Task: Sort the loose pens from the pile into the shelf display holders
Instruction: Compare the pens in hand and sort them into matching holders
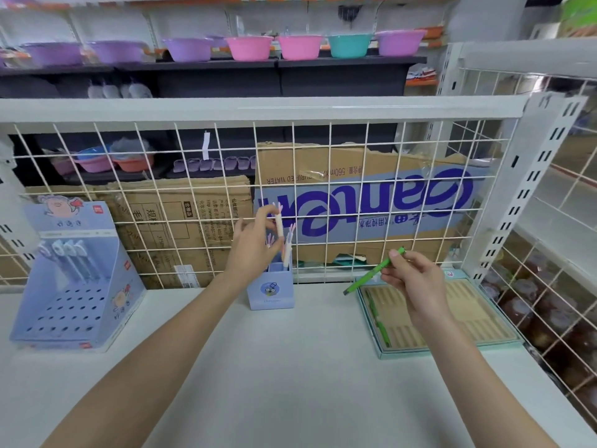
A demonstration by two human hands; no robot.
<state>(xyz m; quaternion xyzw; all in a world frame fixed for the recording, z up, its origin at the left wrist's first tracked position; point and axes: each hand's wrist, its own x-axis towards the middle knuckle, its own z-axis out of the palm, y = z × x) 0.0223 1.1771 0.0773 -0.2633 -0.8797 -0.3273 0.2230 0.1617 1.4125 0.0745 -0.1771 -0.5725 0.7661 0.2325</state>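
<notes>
My left hand pinches a white pen upright just above the small blue pen cup at the back middle of the white shelf. A few pastel pens stand in that cup. My right hand grips a green pen, held slanted with its tip down-left, above the left edge of the teal tray holder. Two green pens lie along the tray's left side. At the far left a large blue display stand holds several blue pens in its top row.
A white wire grid backs the shelf, with cardboard boxes behind it. A white upright post and a wire side panel close the right side. Coloured bowls sit on shelves beyond.
</notes>
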